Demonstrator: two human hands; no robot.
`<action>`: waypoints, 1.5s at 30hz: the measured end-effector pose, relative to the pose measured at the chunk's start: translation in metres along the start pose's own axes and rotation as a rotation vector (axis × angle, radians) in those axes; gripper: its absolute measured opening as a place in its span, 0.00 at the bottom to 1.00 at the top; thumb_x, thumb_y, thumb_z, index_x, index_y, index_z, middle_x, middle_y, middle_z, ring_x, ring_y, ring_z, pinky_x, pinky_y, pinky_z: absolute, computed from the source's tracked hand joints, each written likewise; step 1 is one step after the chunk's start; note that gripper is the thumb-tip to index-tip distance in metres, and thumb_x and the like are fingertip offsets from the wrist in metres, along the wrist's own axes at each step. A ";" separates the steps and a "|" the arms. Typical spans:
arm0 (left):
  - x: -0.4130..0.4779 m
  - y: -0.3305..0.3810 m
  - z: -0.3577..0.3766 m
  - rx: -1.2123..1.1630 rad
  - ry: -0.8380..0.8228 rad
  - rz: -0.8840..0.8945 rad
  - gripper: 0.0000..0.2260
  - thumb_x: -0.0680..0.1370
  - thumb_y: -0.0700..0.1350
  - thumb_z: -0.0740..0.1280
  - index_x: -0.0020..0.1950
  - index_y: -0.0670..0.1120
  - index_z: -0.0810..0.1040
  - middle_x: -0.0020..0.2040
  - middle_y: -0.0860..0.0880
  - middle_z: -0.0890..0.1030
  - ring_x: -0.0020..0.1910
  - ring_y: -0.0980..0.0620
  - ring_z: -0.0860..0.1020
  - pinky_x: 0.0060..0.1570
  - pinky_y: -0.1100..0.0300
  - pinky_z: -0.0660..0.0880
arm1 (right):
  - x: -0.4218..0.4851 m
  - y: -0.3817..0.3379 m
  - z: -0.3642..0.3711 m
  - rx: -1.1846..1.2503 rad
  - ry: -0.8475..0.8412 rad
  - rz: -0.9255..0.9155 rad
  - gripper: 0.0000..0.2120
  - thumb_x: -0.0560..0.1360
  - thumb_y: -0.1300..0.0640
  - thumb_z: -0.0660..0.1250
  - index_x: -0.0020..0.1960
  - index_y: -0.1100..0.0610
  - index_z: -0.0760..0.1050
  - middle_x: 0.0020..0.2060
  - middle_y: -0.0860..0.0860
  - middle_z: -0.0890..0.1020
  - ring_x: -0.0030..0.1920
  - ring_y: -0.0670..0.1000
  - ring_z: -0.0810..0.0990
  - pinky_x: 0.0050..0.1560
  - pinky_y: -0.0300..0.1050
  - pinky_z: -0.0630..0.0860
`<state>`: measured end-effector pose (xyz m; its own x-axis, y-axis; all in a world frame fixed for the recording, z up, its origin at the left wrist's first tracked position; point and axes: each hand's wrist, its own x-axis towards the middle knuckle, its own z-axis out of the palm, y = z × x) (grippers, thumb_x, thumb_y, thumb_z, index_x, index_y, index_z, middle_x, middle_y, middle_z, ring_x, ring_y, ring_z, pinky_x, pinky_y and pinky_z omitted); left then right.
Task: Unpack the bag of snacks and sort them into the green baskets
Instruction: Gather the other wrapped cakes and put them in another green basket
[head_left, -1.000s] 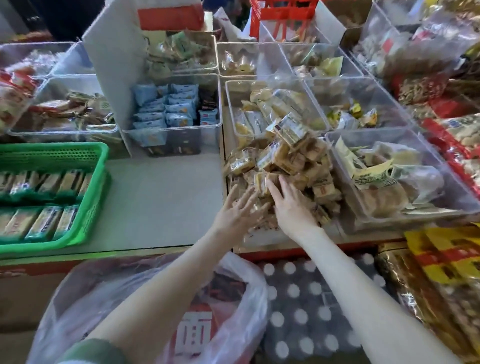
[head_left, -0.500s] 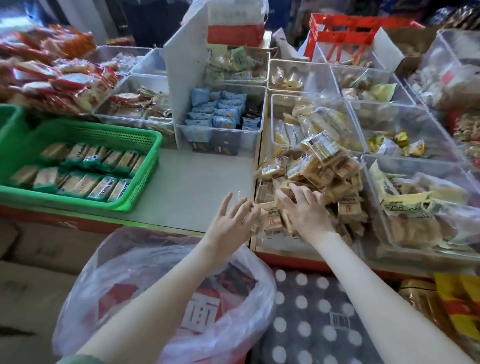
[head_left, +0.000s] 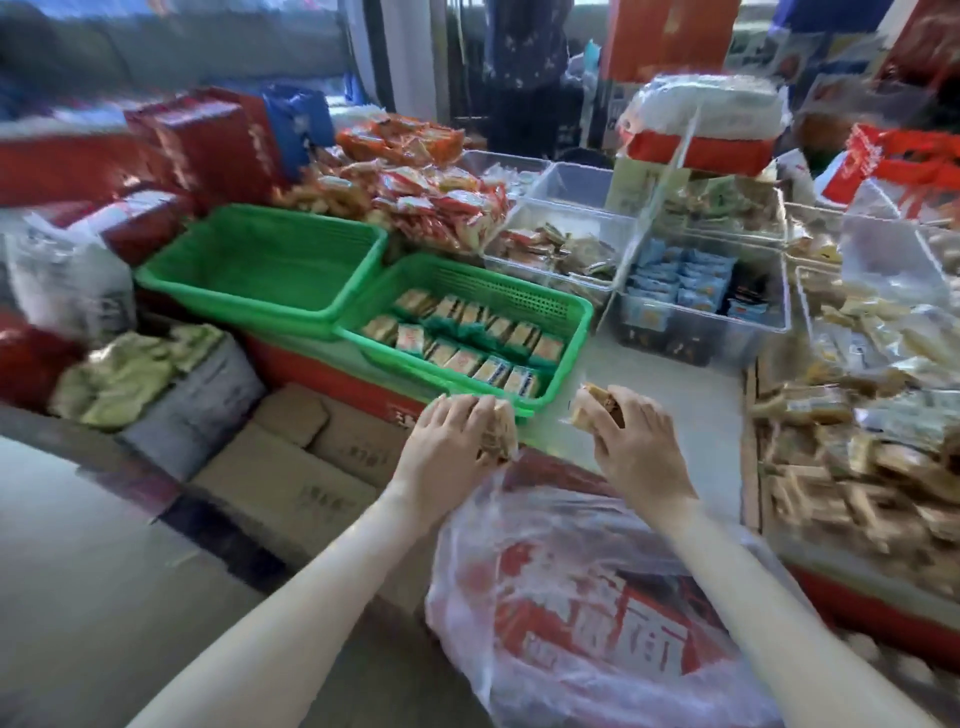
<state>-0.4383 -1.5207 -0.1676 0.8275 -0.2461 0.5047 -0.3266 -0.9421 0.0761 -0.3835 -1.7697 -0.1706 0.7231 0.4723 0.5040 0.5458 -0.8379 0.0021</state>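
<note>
My left hand (head_left: 447, 436) grips a small stack of wrapped brown snack packets (head_left: 500, 434) just in front of the near green basket (head_left: 574, 322), which holds two rows of packets. My right hand (head_left: 631, 439) holds another brown wrapped snack (head_left: 592, 408) above the counter, right of that basket. A second green basket (head_left: 260, 291) behind and to the left has nothing in it. Below my hands lies the clear plastic bag (head_left: 582, 597) with red print. A heap of the same brown packets (head_left: 852, 467) lies at the right.
Clear bins (head_left: 696, 332) of blue and other packets stand behind the grey counter (head_left: 670, 379). Red-orange snack bags (head_left: 431, 192) pile at the back, red boxes (head_left: 208, 140) at the far left. Cardboard boxes (head_left: 291, 478) and bagged goods (head_left: 135, 369) sit low at the left.
Both hands have left the heap at the right, each carrying brown packets, and moved left toward the near green basket. The view has swung left, showing the second basket.
</note>
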 end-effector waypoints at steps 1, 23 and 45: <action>-0.010 -0.025 -0.013 0.014 -0.006 -0.038 0.30 0.66 0.50 0.73 0.64 0.42 0.70 0.54 0.43 0.79 0.52 0.42 0.78 0.60 0.50 0.71 | 0.013 -0.027 0.006 0.028 -0.002 -0.009 0.31 0.66 0.67 0.74 0.67 0.55 0.71 0.56 0.62 0.75 0.57 0.61 0.72 0.60 0.56 0.67; 0.011 -0.366 -0.066 0.013 -0.086 -0.694 0.29 0.75 0.57 0.69 0.68 0.39 0.70 0.57 0.41 0.76 0.57 0.41 0.75 0.54 0.50 0.73 | 0.281 -0.246 0.161 0.633 -0.287 0.289 0.33 0.75 0.56 0.69 0.75 0.52 0.57 0.58 0.59 0.71 0.56 0.57 0.72 0.53 0.52 0.75; 0.125 -0.617 0.097 -0.240 -0.751 -0.782 0.32 0.76 0.62 0.66 0.68 0.38 0.66 0.59 0.42 0.78 0.56 0.43 0.78 0.44 0.55 0.73 | 0.467 -0.354 0.368 0.050 -0.964 0.659 0.30 0.78 0.55 0.65 0.75 0.59 0.55 0.73 0.63 0.55 0.71 0.62 0.62 0.63 0.54 0.69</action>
<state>-0.0886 -0.9923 -0.2348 0.8840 0.2447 -0.3984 0.3935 -0.8496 0.3512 -0.0829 -1.1519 -0.2532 0.8827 -0.0200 -0.4694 -0.0547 -0.9967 -0.0604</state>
